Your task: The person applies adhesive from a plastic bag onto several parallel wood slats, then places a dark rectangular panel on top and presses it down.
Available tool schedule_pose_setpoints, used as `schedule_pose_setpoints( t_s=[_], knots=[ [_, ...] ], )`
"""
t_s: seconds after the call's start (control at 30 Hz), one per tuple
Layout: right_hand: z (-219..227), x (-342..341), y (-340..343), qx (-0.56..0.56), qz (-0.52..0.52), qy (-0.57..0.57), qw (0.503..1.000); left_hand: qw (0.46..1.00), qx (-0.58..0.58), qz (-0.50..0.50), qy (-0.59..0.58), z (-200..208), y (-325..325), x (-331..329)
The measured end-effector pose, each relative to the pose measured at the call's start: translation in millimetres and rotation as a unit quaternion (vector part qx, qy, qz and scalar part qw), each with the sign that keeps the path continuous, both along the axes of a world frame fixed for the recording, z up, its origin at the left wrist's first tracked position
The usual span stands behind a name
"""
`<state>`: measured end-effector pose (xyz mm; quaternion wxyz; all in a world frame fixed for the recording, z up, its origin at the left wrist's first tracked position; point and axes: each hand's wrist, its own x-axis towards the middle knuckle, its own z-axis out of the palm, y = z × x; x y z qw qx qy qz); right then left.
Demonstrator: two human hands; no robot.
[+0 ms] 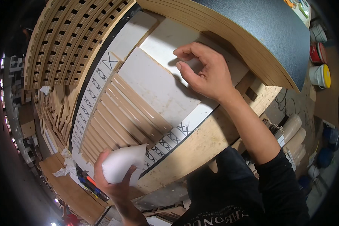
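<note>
Left hand point(113, 191) is wrapping thumb and fingers around a white rounded object point(120, 164), above the surface's point(194, 116) near edge | wood strips point(110, 127) are lying between its marked edges | right hand point(211, 75) is hovering above pale panel point(148, 83), fingers curved, thumb apart

The rounded white container in my left hand point(115, 190) looks like smooth, softly shiny plastic point(118, 165). I see matt, tan, wood-like flat strips point(126, 116) with glossy streaks, a smooth but smudged white rectangular board point(150, 83), and a satiny, finely speckled blue-black panel point(267, 34).
</note>
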<state>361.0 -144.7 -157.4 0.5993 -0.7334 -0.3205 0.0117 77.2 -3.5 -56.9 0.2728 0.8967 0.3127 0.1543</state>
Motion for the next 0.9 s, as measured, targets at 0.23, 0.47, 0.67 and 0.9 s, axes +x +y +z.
schedule_pose_setpoints(
  t_s=[0.23,0.47,0.67,0.9],
  knots=[
    [1,0,0,-0.01,-0.001,0.003,1.0,1.0,-0.008,0.01,-0.024,1,5,-1],
    [1,0,0,-0.009,-0.003,0.015,1.0,0.998,-0.014,0.057,-0.026,2,7,6],
    [4,0,-1,-0.018,-0.001,0.012,1.0,0.998,-0.022,0.038,-0.046,2,13,8],
    [5,1,-2,-0.034,0.012,0.015,0.999,0.998,-0.008,0.047,-0.041,4,22,13]
  ],
)
